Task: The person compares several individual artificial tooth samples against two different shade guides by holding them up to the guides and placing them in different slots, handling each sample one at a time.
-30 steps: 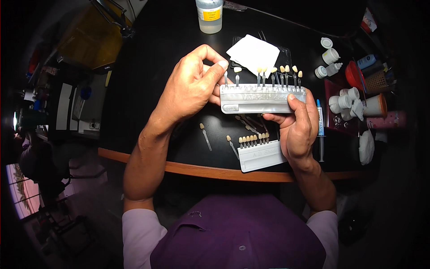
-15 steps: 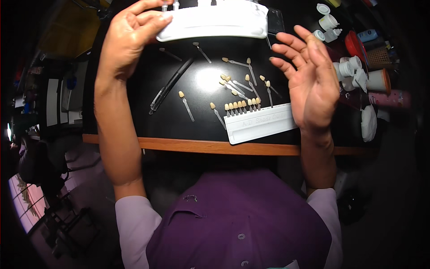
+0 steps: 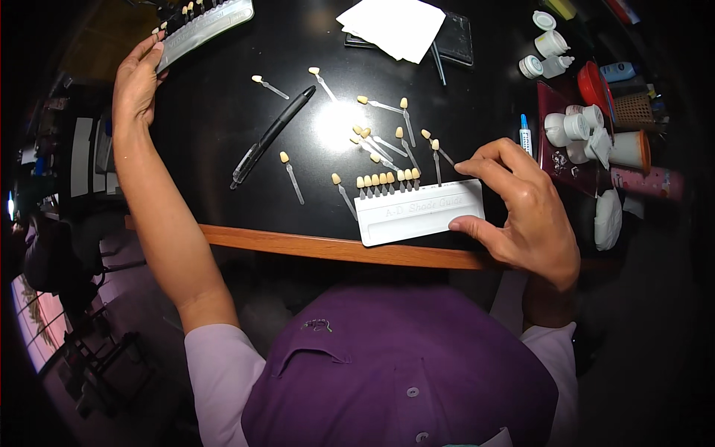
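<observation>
My left hand (image 3: 138, 78) reaches to the far left of the black table (image 3: 223, 127) and grips the end of a grey holder of tooth shade tabs (image 3: 202, 24). My right hand (image 3: 521, 208) pinches the right end of a white shade holder (image 3: 418, 211) near the table's wooden front edge; a row of tooth tabs stands in its top. Several loose tooth tabs on metal stems (image 3: 387, 141) lie scattered in the middle. A black pen (image 3: 272, 134) lies diagonally left of them.
White paper (image 3: 393, 26) lies on a dark pad at the back. At the right are small white jars (image 3: 551, 56), a red tray (image 3: 566, 160) with cups, a blue-tipped syringe (image 3: 525, 136), a red lid and a pink tube (image 3: 648, 181).
My left hand has carried the grey holder away from the centre to the far left. My right hand let go of it, dropped to the white holder and took hold of its end.
</observation>
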The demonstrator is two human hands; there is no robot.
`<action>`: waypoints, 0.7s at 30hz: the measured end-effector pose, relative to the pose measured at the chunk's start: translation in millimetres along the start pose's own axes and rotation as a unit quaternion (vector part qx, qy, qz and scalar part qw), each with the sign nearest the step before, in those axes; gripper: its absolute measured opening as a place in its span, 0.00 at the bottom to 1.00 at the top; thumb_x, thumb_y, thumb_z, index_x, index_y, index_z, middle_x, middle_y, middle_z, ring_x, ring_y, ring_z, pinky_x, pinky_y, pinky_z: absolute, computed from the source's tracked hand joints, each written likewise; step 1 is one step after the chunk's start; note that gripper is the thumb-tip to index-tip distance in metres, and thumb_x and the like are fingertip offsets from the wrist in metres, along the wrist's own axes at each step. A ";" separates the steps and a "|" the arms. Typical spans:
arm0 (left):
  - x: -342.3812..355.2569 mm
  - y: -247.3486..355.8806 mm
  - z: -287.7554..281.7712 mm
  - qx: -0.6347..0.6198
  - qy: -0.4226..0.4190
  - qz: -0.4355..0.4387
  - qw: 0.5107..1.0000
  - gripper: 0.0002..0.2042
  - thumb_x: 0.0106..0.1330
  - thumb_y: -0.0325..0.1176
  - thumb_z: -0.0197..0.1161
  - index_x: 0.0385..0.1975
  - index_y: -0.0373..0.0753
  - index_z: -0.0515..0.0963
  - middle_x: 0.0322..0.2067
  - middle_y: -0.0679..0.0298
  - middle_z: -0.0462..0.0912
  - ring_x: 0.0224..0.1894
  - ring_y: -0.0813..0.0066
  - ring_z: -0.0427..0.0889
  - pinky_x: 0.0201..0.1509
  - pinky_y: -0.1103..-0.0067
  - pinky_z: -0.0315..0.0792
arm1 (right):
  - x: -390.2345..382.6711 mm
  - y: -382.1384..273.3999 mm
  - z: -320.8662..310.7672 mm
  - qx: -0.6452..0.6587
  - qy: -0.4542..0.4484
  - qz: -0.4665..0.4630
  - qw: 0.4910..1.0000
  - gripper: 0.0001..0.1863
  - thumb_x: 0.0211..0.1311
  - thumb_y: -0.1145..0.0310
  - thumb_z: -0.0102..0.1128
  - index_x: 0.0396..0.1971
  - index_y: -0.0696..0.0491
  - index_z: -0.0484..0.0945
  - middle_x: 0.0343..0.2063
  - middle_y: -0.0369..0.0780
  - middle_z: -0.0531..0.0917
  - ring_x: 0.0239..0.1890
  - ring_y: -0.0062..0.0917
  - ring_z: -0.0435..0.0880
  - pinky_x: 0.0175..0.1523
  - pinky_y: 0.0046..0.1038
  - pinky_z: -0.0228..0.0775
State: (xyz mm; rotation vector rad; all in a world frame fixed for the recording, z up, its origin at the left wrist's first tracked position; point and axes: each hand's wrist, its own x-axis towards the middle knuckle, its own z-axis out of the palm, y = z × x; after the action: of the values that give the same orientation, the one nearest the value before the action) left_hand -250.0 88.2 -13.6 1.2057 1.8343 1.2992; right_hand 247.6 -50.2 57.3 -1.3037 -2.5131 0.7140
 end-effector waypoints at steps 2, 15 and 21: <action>6.9 -9.3 -1.4 0.047 0.001 -0.022 0.999 0.16 0.76 0.38 0.60 0.61 0.44 0.81 0.48 0.71 0.84 0.45 0.85 0.75 0.50 0.81 0.65 | -3.2 2.2 3.8 -0.018 -0.021 0.021 0.999 0.32 0.43 0.64 0.82 0.50 0.60 0.82 0.45 0.44 0.79 0.47 0.37 0.81 0.52 0.37 0.76; 14.9 -26.4 14.4 0.164 -0.021 0.034 0.986 0.19 0.72 0.35 0.58 0.59 0.33 0.80 0.52 0.51 0.84 0.58 0.66 0.79 0.68 0.74 0.64 | -11.7 8.0 20.2 0.014 0.037 0.027 0.999 0.20 0.44 0.69 0.80 0.39 0.58 0.83 0.37 0.41 0.82 0.43 0.36 0.78 0.51 0.36 0.72; 19.0 -30.0 18.7 0.276 -0.008 0.054 0.960 0.20 0.68 0.37 0.60 0.54 0.31 0.82 0.49 0.50 0.87 0.53 0.61 0.85 0.61 0.73 0.71 | -9.5 18.4 17.7 0.093 0.009 0.086 0.992 0.13 0.52 0.71 0.74 0.38 0.58 0.84 0.32 0.45 0.85 0.40 0.37 0.80 0.49 0.35 0.73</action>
State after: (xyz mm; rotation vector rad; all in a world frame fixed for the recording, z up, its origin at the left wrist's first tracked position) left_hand -252.5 109.5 -47.5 1.6107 2.2252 0.8400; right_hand 258.9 -54.6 32.9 -1.4612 -2.2753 0.9439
